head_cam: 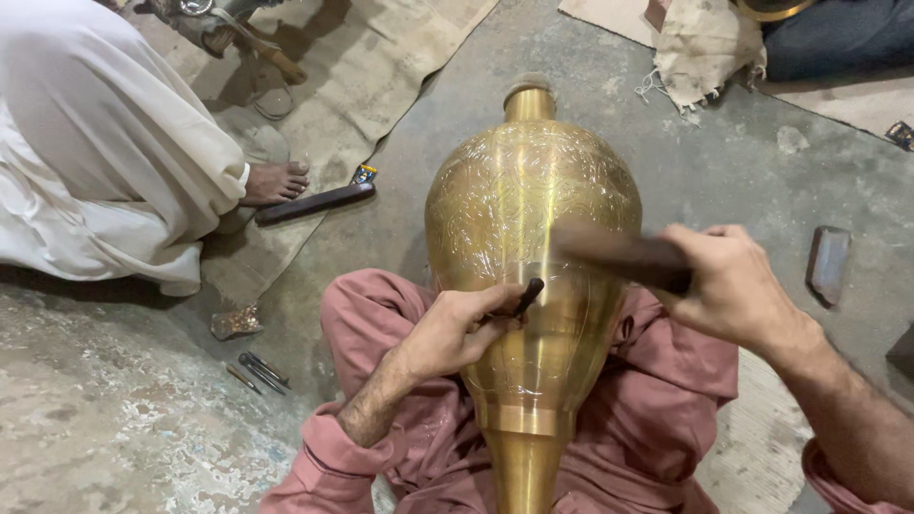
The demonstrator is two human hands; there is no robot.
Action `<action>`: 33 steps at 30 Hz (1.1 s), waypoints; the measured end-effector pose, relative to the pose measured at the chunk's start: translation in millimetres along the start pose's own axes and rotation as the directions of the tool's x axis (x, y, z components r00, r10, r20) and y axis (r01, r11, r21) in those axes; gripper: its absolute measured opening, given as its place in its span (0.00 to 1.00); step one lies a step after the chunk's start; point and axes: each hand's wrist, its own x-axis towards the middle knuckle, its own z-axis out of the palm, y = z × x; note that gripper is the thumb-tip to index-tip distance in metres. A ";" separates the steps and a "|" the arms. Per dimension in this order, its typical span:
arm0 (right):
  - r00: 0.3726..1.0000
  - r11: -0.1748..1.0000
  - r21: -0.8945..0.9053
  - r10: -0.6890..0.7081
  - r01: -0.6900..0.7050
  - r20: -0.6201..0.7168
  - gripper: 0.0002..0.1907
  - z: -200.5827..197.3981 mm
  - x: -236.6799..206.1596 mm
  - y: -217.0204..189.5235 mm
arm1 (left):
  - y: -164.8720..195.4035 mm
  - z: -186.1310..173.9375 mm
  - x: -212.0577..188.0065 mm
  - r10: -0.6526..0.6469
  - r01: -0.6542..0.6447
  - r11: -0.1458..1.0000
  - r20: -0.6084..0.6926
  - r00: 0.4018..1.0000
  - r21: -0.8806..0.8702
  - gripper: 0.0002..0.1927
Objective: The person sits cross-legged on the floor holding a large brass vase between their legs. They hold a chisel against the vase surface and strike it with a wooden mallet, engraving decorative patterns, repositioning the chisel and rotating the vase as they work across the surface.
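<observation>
A large engraved brass vase (529, 228) lies across my lap, its neck pointing away from me. My left hand (457, 328) grips a short dark metal punch (526, 296) with its tip set against the vase's side. My right hand (728, 281) is closed around a dark wooden striker (619, 255), which is blurred and hovers over the vase just right of the punch. My pink sleeves and trousers (381, 314) frame the lower half of the vase.
A person in white clothing (105, 143) crouches at the left on a burlap mat (381, 57), bare foot beside a dark bar (314, 203). Small metal tools (259, 371) lie on the concrete floor. A dark flat block (828, 262) rests at the right, cloth (705, 43) beyond.
</observation>
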 end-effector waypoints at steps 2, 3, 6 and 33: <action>0.996 0.993 -0.073 0.090 -0.088 0.025 0.15 -5.9 4.6 -0.2 | 1.1 1.7 -3.0 0.019 -0.019 1.000 -0.041 0.999 -0.011 0.27; 0.990 0.985 -0.111 0.138 -0.133 0.037 0.12 -9.1 6.7 -0.3 | 1.8 3.1 -3.9 0.026 -0.027 0.999 -0.062 0.998 -0.021 0.28; 0.884 0.872 0.203 0.394 -0.446 0.249 0.20 -10.6 14.4 -5.4 | 4.5 6.8 -5.1 -0.099 0.092 0.989 -0.058 0.993 -0.118 0.22; 0.909 0.943 0.171 0.209 -0.284 0.359 0.20 -35.5 75.4 -37.2 | 12.0 42.5 -26.3 -0.279 0.173 0.937 -0.353 0.893 -0.304 0.21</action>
